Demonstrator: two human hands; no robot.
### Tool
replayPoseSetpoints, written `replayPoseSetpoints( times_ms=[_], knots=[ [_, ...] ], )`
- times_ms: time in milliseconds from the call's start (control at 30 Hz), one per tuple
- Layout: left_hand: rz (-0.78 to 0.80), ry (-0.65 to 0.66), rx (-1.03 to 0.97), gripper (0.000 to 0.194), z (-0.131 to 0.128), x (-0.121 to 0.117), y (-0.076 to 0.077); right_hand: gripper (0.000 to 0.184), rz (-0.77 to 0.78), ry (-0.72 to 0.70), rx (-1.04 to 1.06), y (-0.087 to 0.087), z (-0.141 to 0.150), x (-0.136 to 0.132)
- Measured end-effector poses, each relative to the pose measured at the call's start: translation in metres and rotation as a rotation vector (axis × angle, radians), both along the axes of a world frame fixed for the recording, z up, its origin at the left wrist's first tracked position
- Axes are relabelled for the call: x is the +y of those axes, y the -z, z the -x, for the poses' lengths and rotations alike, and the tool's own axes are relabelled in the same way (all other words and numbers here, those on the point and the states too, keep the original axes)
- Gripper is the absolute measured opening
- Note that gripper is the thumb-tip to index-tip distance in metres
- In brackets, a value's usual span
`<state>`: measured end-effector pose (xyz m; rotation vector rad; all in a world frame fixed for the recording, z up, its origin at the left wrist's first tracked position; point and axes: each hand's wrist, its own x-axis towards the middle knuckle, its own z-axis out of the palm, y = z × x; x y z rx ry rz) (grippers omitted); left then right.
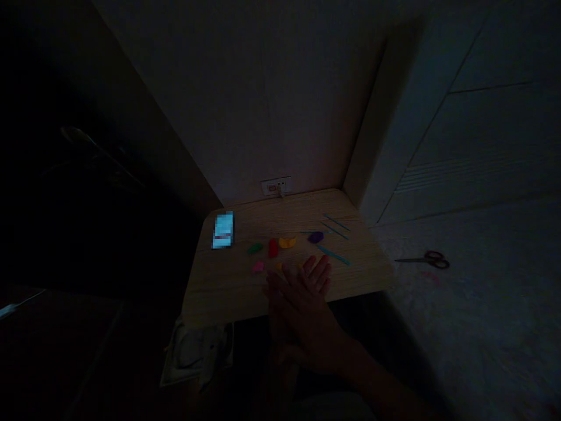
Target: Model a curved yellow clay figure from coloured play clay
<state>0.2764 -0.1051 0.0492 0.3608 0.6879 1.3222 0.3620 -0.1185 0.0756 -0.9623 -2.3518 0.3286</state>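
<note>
The table (219, 292) carries five larger lumps: one green lump (255, 248), one red lump (273, 248), one yellow lump (287, 242), one purple lump (315, 237) and one pink lump (258, 266). At least two small yellow bits (279, 266), four slender sticks (335, 255) and one glowing rectangle (223, 230) are also on it. Two hands (304, 301) meet at its near edge; one pair of scissors (435, 260) lies to its right.

Bare right forearm (362, 362), slender fingers (322, 271)

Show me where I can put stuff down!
Bare table shows front left, between the glowing rectangle, pink lump and front edge, and along the back, below the wall socket. Crowded: the middle and right, with purple lump, blue sticks, right hand over left hand.
</note>
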Motion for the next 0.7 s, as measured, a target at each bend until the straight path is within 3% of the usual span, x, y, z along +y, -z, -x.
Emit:
replayPoseSetpoints(
  times_ms=[33, 133, 233, 333, 400, 500, 567, 700],
  knots=[
    [0.011, -0.16, 0.139, 0.069, -0.004, -0.005, 0.001, 0.086, -0.014, -0.03, -0.013, -0.004, 0.004, -0.002],
    [0.067, -0.346, 0.38, 0.072, -0.015, -0.02, -0.002, 0.074, -0.048, -0.087, -0.047, -0.013, 0.012, -0.004],
    [0.03, -0.386, 0.452, 0.071, -0.022, -0.023, -0.009, 0.081, -0.054, -0.074, -0.037, -0.017, 0.013, 0.001],
    [-0.105, -0.22, 0.21, 0.083, -0.028, -0.017, -0.01, 0.095, -0.039, -0.023, 0.016, -0.018, 0.004, 0.013],
    [-0.107, 0.033, 0.044, 0.091, -0.029, -0.014, -0.006, 0.097, -0.031, 0.054, 0.062, -0.016, -0.005, 0.021],
    [-0.029, 0.376, -0.093, 0.085, -0.024, -0.013, -0.002, 0.087, -0.027, 0.197, 0.092, -0.008, -0.016, 0.027],
    [0.0, 0.436, -0.136, 0.08, -0.018, -0.013, -0.002, 0.078, -0.021, 0.267, 0.092, 0.0, -0.021, 0.028],
    [0.012, 0.343, -0.129, 0.057, -0.007, -0.015, -0.004, 0.049, -0.051, 0.385, 0.164, 0.017, -0.025, 0.028]
  ],
)
